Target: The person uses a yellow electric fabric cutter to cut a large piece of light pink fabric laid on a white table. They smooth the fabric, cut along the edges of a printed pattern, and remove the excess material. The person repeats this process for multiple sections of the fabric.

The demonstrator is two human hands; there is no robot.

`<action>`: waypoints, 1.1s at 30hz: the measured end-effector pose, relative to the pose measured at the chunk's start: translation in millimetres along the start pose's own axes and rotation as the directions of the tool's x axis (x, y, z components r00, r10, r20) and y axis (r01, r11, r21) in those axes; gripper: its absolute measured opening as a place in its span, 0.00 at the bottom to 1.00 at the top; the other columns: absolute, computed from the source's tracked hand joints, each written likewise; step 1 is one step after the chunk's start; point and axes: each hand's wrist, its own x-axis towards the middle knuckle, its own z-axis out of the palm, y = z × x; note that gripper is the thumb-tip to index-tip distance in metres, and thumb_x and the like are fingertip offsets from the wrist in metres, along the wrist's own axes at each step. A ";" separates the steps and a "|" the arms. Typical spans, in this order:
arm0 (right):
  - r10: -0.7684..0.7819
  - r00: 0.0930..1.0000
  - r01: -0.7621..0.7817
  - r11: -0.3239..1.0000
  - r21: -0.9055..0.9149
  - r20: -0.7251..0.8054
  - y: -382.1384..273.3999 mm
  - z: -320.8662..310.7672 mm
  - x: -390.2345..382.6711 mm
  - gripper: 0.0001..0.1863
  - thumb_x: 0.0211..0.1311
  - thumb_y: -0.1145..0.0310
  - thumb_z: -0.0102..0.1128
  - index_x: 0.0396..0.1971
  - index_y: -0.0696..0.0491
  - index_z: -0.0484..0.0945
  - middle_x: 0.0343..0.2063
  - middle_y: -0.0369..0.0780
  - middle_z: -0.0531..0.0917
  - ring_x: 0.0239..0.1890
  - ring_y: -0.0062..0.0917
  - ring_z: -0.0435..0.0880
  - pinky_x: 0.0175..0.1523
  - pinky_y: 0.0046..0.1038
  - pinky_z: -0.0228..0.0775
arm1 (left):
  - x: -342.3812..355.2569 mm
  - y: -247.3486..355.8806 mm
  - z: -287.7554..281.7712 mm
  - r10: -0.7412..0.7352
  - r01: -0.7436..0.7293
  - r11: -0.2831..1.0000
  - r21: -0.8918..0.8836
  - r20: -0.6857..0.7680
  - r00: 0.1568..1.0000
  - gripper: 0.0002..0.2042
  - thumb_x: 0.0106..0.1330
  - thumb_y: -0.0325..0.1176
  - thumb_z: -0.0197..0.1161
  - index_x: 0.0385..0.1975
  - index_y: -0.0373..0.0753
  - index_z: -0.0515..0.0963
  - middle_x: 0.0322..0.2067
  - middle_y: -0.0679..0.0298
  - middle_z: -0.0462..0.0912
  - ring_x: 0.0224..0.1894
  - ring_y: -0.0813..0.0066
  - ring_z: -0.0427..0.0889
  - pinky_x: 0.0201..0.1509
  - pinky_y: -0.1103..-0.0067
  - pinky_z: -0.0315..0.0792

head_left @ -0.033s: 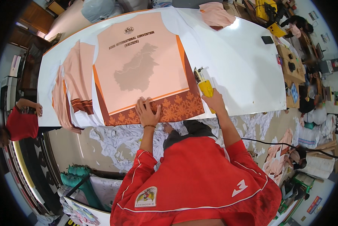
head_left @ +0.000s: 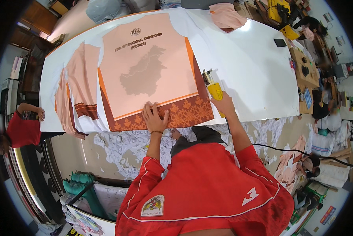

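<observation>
A peach shirt panel (head_left: 141, 59) with a grey map print, orange trim and a brown patterned hem lies flat on the white table. My left hand (head_left: 155, 118) presses on its lower edge, fingers spread, holding nothing. In my right hand (head_left: 223, 105) is a yellow electric fabric cutter (head_left: 215, 91), gripped by its body. The cutter's metal head is beside the panel's brown right side. Whether its blade touches the cloth cannot be made out.
Peach sleeve pieces (head_left: 82, 78) lie at the left, and another peach piece (head_left: 227, 16) at the far right. A black phone (head_left: 279, 42) rests near the right edge. A black cord (head_left: 298, 149) crosses scrap-strewn floor. A person in red (head_left: 25, 128) stands at the left end.
</observation>
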 end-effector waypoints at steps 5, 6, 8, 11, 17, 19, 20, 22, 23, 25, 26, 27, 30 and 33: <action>-0.009 1.000 0.009 1.000 0.006 0.004 -29.8 -6.0 49.1 0.37 0.50 0.44 0.73 0.53 0.58 0.78 0.47 0.54 0.88 0.52 0.49 0.89 0.55 0.47 0.81 | 4.3 0.9 2.6 -0.016 0.016 1.000 -0.001 0.003 1.000 0.35 0.66 0.56 0.68 0.68 0.43 0.72 0.74 0.45 0.62 0.78 0.43 0.57 0.81 0.48 0.50; -0.015 1.000 0.015 1.000 0.008 0.003 -39.7 -9.0 59.3 0.38 0.50 0.44 0.72 0.53 0.58 0.78 0.47 0.54 0.88 0.52 0.48 0.89 0.55 0.46 0.81 | 7.5 0.9 3.6 -0.014 0.014 1.000 -0.004 -0.005 1.000 0.34 0.66 0.55 0.69 0.68 0.43 0.72 0.73 0.44 0.62 0.78 0.42 0.56 0.80 0.48 0.50; -0.028 1.000 0.028 0.999 0.017 0.005 -55.8 -13.4 77.8 0.38 0.49 0.44 0.72 0.53 0.58 0.78 0.47 0.54 0.88 0.52 0.48 0.89 0.55 0.46 0.82 | 10.7 1.2 4.6 -0.011 0.011 1.000 -0.007 -0.015 1.000 0.34 0.64 0.53 0.70 0.68 0.44 0.72 0.73 0.44 0.62 0.78 0.41 0.56 0.80 0.48 0.51; -0.042 0.999 0.042 0.999 0.020 0.017 -73.0 -17.1 105.8 0.39 0.49 0.44 0.72 0.55 0.58 0.79 0.48 0.53 0.88 0.52 0.47 0.89 0.55 0.45 0.82 | 11.6 2.8 5.6 -0.027 0.027 1.000 0.003 0.003 1.000 0.33 0.65 0.52 0.70 0.67 0.44 0.73 0.73 0.44 0.62 0.77 0.41 0.56 0.80 0.48 0.51; -0.087 0.996 0.087 0.996 -0.019 -0.022 -105.3 -18.7 162.3 0.39 0.50 0.44 0.72 0.55 0.60 0.80 0.48 0.54 0.88 0.51 0.46 0.89 0.55 0.44 0.82 | 11.8 4.2 3.3 -0.027 0.027 0.999 0.018 -0.011 1.000 0.35 0.65 0.54 0.69 0.68 0.43 0.72 0.73 0.44 0.64 0.77 0.42 0.59 0.80 0.48 0.52; -0.113 0.991 0.114 0.994 -0.003 -0.065 -114.8 -18.4 178.2 0.38 0.51 0.45 0.73 0.52 0.63 0.81 0.43 0.56 0.89 0.48 0.46 0.91 0.52 0.42 0.83 | 12.8 6.3 2.4 -0.031 0.031 0.999 0.025 -0.009 0.999 0.34 0.64 0.54 0.69 0.68 0.43 0.73 0.72 0.44 0.64 0.77 0.42 0.59 0.80 0.49 0.52; -0.114 0.992 0.114 0.994 -0.003 -0.060 -124.3 -20.5 182.3 0.38 0.51 0.45 0.73 0.52 0.63 0.81 0.43 0.56 0.89 0.48 0.46 0.90 0.53 0.42 0.83 | 12.3 6.5 2.2 -0.038 0.038 0.999 0.030 -0.010 0.999 0.34 0.64 0.53 0.69 0.68 0.43 0.73 0.72 0.44 0.64 0.77 0.42 0.59 0.80 0.49 0.52; -0.113 0.992 0.113 0.994 -0.004 -0.049 -142.9 -26.2 191.2 0.39 0.52 0.44 0.73 0.53 0.63 0.81 0.44 0.56 0.89 0.48 0.46 0.90 0.53 0.42 0.83 | 12.1 6.1 1.7 -0.051 0.051 0.998 0.035 -0.004 0.999 0.34 0.64 0.53 0.69 0.67 0.43 0.73 0.72 0.44 0.65 0.77 0.43 0.60 0.80 0.49 0.52; -0.105 0.994 0.105 0.994 -0.007 -0.041 -145.0 -27.9 201.5 0.39 0.51 0.43 0.73 0.54 0.62 0.81 0.46 0.54 0.88 0.50 0.45 0.90 0.54 0.43 0.83 | 13.7 7.0 1.9 -0.049 0.049 0.998 0.033 0.003 0.999 0.34 0.64 0.53 0.69 0.67 0.43 0.74 0.72 0.44 0.65 0.77 0.43 0.60 0.80 0.49 0.52; -0.098 0.995 0.098 0.995 -0.015 -0.019 -151.0 -27.5 226.0 0.41 0.51 0.42 0.73 0.57 0.59 0.79 0.51 0.51 0.87 0.53 0.43 0.89 0.56 0.44 0.83 | 15.3 7.1 2.7 -0.053 0.053 0.999 0.008 0.008 0.999 0.34 0.63 0.52 0.69 0.67 0.44 0.74 0.73 0.44 0.64 0.77 0.43 0.58 0.81 0.49 0.51; -0.113 0.993 0.113 0.994 -0.007 -0.032 -159.8 -27.3 229.3 0.41 0.51 0.42 0.73 0.56 0.60 0.79 0.50 0.53 0.88 0.52 0.44 0.89 0.55 0.43 0.83 | 14.1 6.4 3.0 -0.062 0.062 0.998 0.000 0.011 0.998 0.33 0.63 0.51 0.69 0.67 0.44 0.74 0.73 0.44 0.63 0.78 0.43 0.57 0.81 0.49 0.50; -0.128 0.991 0.128 0.992 0.002 -0.045 -167.6 -28.6 232.5 0.41 0.52 0.42 0.73 0.55 0.62 0.80 0.48 0.54 0.88 0.52 0.45 0.90 0.55 0.42 0.83 | 12.7 6.0 3.3 -0.071 0.071 0.997 0.001 0.016 0.997 0.34 0.63 0.52 0.69 0.68 0.44 0.73 0.73 0.44 0.63 0.78 0.43 0.57 0.81 0.49 0.50; -0.140 0.989 0.141 0.990 0.010 -0.046 -189.2 -33.2 244.6 0.42 0.53 0.42 0.73 0.56 0.63 0.80 0.48 0.55 0.88 0.51 0.45 0.90 0.55 0.42 0.82 | 11.4 4.9 3.6 -0.088 0.088 0.996 0.018 0.043 0.995 0.36 0.64 0.54 0.68 0.71 0.46 0.71 0.75 0.45 0.61 0.79 0.43 0.55 0.82 0.49 0.49; -0.143 0.988 0.144 0.990 0.013 -0.058 -198.9 -37.4 261.7 0.43 0.53 0.41 0.72 0.57 0.63 0.79 0.49 0.55 0.88 0.51 0.45 0.90 0.56 0.42 0.82 | 15.7 7.1 -0.1 -0.106 0.099 0.993 0.061 0.121 0.987 0.42 0.64 0.61 0.66 0.76 0.49 0.66 0.78 0.45 0.55 0.81 0.42 0.49 0.82 0.48 0.44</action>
